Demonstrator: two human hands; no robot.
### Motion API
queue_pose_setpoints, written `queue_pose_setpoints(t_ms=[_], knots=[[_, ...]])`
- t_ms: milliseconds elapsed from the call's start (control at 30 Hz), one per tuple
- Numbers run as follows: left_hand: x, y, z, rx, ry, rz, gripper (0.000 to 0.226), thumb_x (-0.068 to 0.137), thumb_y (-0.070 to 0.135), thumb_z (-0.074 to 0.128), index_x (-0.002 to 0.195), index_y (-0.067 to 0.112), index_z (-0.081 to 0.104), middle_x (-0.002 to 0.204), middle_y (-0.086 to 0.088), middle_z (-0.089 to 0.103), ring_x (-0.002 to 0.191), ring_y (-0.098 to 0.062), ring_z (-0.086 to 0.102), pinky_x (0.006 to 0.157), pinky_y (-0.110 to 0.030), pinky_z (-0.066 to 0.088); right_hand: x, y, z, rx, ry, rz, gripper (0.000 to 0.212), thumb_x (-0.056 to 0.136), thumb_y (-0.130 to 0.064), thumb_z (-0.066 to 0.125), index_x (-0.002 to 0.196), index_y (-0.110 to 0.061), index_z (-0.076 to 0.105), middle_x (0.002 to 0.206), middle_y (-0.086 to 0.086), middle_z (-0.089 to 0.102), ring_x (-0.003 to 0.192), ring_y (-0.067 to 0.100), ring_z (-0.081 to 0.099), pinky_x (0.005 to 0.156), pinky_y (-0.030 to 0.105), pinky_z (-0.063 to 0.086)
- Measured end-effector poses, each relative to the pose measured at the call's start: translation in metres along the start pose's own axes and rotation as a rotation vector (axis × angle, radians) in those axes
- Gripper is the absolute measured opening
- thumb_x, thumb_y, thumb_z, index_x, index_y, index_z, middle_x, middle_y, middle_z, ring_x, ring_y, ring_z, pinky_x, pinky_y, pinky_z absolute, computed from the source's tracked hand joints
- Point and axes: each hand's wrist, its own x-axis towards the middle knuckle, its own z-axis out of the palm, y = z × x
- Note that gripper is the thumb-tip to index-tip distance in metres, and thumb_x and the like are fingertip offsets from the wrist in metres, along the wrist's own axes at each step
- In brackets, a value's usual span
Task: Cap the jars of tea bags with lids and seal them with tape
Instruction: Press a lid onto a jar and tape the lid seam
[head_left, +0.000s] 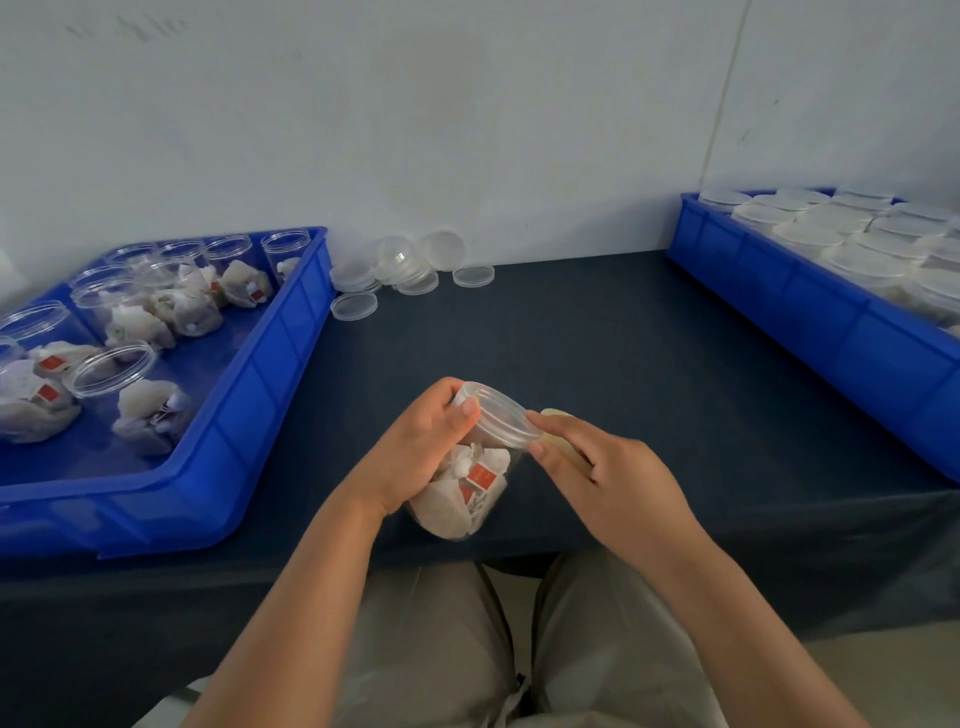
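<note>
a clear, round plastic jar (480, 501) is held tilted over the near edge of the table (623, 353), near the middle of the scene. it is packed with soft white tea bags (444, 506), one showing a small red square tag. a translucent, shallow round lid (501, 415) sits on its mouth.

the left hand (421, 447) wraps around the jar's upper body, thumb laid along the lid's rim. the right hand (613, 478) pinches the lid's right edge between forefinger and thumb; its other fingers curl over a pale yellowish thing (569, 449) that i cannot identify.

the table is covered in a dark, matte blue-grey cloth. on its left sits a glossy blue plastic bin (249, 415) with ribbed walls, holding open clear jars (111, 364) with tea bags at their bottoms. on the right, a second blue bin (810, 312) is filled with jars capped by frosted lids (831, 239). at the far edge, against the white wall, a small heap of loose lids (410, 270) lies just beside the left bin.
</note>
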Motion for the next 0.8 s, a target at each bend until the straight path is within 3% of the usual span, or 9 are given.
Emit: queue_pose_setpoints(t_ms=[100,167,300,367,433,500,600,733,800], knots=[[-0.006,-0.001,0.005,0.113,0.165,0.07,0.039,0.09,0.076,0.045,0.116,0.052,0.062,0.116,0.027,0.067,0.108,0.001,0.067,0.081,-0.009,0.052,-0.003,-0.008,0.004,-0.012,0.041,-0.003,0.061,0.1,-0.075,0.036,0.15,-0.044,0.054,0.119,-0.028,0.07,0.1,-0.004,0.067,0.076,0.009,0.052],[-0.013,-0.001,0.01,0.148,0.281,0.124,0.035,0.092,0.072,0.048,0.126,0.063,0.055,0.12,0.031,0.065,0.112,0.005,0.066,0.082,-0.01,0.053,-0.005,-0.012,0.005,-0.023,0.069,0.005,0.059,0.101,-0.072,0.037,0.149,-0.043,0.056,0.119,-0.028,0.07,0.099,-0.004,0.068,0.073,0.007,0.048],[-0.024,0.006,0.035,0.43,0.352,0.138,0.069,0.093,0.089,0.03,0.153,0.056,0.032,0.138,0.04,0.046,0.116,0.029,0.047,0.091,-0.012,0.048,-0.009,-0.015,0.003,-0.088,0.075,0.005,0.061,0.101,-0.072,0.03,0.148,-0.044,0.057,0.113,-0.028,0.07,0.095,-0.002,0.067,0.071,0.01,0.047],[-0.025,0.012,0.046,0.521,0.396,0.114,0.095,0.077,0.103,0.035,0.155,0.049,0.029,0.135,0.039,0.04,0.112,0.025,0.043,0.083,-0.005,0.035,-0.012,-0.016,0.004,-0.097,0.067,0.0,0.063,0.102,-0.068,0.024,0.15,-0.044,0.055,0.116,-0.024,0.071,0.096,0.0,0.068,0.075,0.017,0.053],[-0.024,0.015,0.048,0.534,0.421,0.102,0.103,0.067,0.107,0.04,0.152,0.05,0.031,0.131,0.036,0.046,0.11,0.015,0.049,0.079,-0.008,0.037,-0.013,-0.015,0.005,-0.082,0.079,0.001,0.065,0.101,-0.068,0.023,0.151,-0.043,0.055,0.118,-0.023,0.072,0.097,0.001,0.069,0.075,0.019,0.054],[-0.019,0.015,0.045,0.486,0.407,0.09,0.098,0.067,0.107,0.038,0.149,0.054,0.034,0.127,0.033,0.053,0.108,0.01,0.056,0.082,-0.018,0.05,-0.01,-0.012,0.005,-0.04,0.074,0.016,0.066,0.099,-0.075,0.025,0.151,-0.045,0.053,0.117,-0.026,0.071,0.099,-0.002,0.068,0.074,0.013,0.049],[-0.012,0.012,0.036,0.408,0.421,0.047,0.083,0.072,0.104,0.04,0.143,0.06,0.037,0.117,0.036,0.06,0.104,0.015,0.059,0.084,-0.026,0.055,-0.004,-0.004,0.0,0.04,-0.042,0.049,0.06,0.098,-0.077,0.036,0.153,-0.055,0.035,0.088,-0.029,0.064,0.079,-0.003,0.064,0.06,0.013,0.043],[-0.003,0.004,0.02,0.241,0.367,0.018,0.056,0.082,0.087,0.049,0.133,0.065,0.043,0.116,0.054,0.055,0.106,0.028,0.054,0.077,-0.014,0.048,-0.003,0.002,-0.007,0.143,-0.069,0.019,0.052,0.099,-0.07,0.043,0.149,-0.057,0.037,0.085,-0.01,0.067,0.071,0.01,0.065,0.058,0.03,0.054],[-0.003,0.005,0.013,0.191,0.317,0.023,0.053,0.084,0.086,0.049,0.131,0.064,0.045,0.119,0.054,0.054,0.11,0.029,0.053,0.071,-0.006,0.048,-0.002,0.001,-0.005,0.133,-0.064,-0.008,0.05,0.101,-0.067,0.043,0.15,-0.055,0.038,0.086,-0.016,0.067,0.072,0.008,0.066,0.057,0.025,0.054]])
